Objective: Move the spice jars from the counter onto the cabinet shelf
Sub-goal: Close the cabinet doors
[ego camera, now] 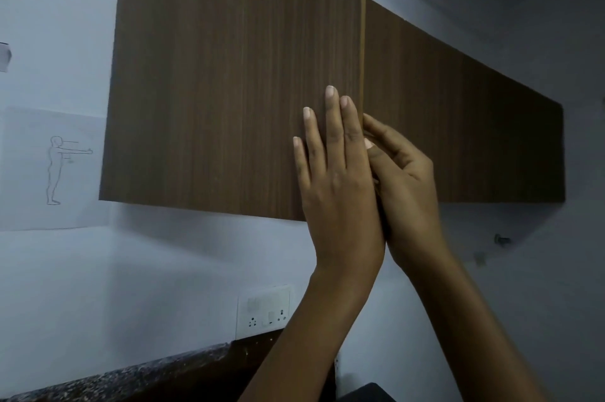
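The left grip point(334, 179) lies flat against the face of the cabinet door point(229, 74), fingers straight and slightly spread, palm pressing the wood grain near the door's lower right corner. Just beside it, touching along the side of the palm, the right grip point(406, 185) is curled at the door's right edge point(362, 41) — its fingertips point(376, 129) and thumb pinch that pale edge strip.

The door fills the upper middle of the view and hides the cabinet shelf behind it. The spice jars do not show in this view. To the right a second brown cabinet front point(458, 123) runs away along the wall, its lower edge level with open wall below.

Under the door the pale wall point(163, 270) gives free room down to the dark speckled surface point(131, 375) at the bottom left. A white socket plate point(263, 311) sits just above the surface, partly behind the left forearm. On the far left a paper sheet point(49, 169) bears a line drawing of a standing figure with arms stretched forward — any lettering on it is too faint to read.
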Motion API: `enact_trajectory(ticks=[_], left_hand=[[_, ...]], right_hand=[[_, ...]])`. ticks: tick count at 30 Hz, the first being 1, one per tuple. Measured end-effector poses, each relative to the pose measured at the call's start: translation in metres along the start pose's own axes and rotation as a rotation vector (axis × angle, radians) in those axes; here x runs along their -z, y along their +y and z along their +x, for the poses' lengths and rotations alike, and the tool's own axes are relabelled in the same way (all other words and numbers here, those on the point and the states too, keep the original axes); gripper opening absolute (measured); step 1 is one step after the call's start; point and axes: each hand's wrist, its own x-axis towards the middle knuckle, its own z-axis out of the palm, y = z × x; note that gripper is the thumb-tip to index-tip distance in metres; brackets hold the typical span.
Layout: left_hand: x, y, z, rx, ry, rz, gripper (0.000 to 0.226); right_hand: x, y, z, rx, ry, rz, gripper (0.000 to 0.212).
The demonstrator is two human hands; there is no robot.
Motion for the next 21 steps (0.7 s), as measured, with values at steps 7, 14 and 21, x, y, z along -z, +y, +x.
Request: enact_trajectory(ticks=[7,14,21], left_hand=[[-0.062,0.007,-0.010,0.003,-0.028,0.116,0.057],[-0.114,0.001,-0.019,-0.007,-0.024,0.203,0.057],[-0.150,-0.010,-0.026,-0.034,-0.095,0.253,0.053]], right_hand=[[0.036,0.057,0.024,-0.043,-0.058,-0.019,0.035],[0.052,0.116,0.046,0.015,0.020,-0.220,0.035],[0.057,0.160,0.060,0.057,0.043,-0.258,0.031]])
